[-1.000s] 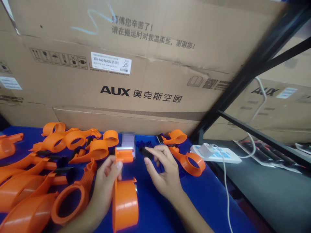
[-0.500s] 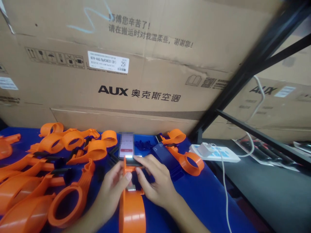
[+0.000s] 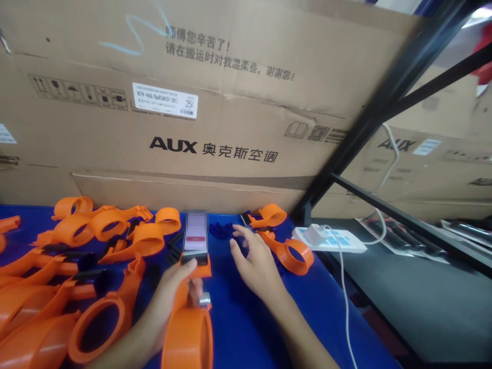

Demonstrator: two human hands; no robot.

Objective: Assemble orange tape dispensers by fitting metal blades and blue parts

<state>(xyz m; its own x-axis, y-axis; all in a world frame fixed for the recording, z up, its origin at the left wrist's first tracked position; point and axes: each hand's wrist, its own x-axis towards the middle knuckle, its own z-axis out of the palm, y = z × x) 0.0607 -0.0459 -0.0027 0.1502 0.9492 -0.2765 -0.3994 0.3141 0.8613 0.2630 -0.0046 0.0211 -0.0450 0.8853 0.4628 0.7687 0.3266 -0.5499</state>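
My left hand (image 3: 172, 294) is closed around the handle of an orange plastic tape dispenser (image 3: 187, 335), its thumb lying by the black piece at the top. A small metal piece (image 3: 205, 299) shows on the dispenser below that. My right hand (image 3: 255, 264) is open over the blue table, fingers spread and holding nothing. Its fingertips are close to a cluster of small dark blue parts (image 3: 222, 230). Behind the dispenser's top stands a phone (image 3: 196, 238) with a lit screen.
Several orange dispensers (image 3: 109, 225) crowd the left of the blue table (image 3: 238, 328). More orange ones (image 3: 295, 256) lie at the back right. A large cardboard box (image 3: 215, 113) walls off the back. A white power strip (image 3: 334, 240) with a cable lies beside a black shelf frame (image 3: 357, 123).
My right hand has let go of the dispenser and moved right and forward towards the dark blue parts. The left hand keeps the dispenser, now slightly left. The view has shifted a little.
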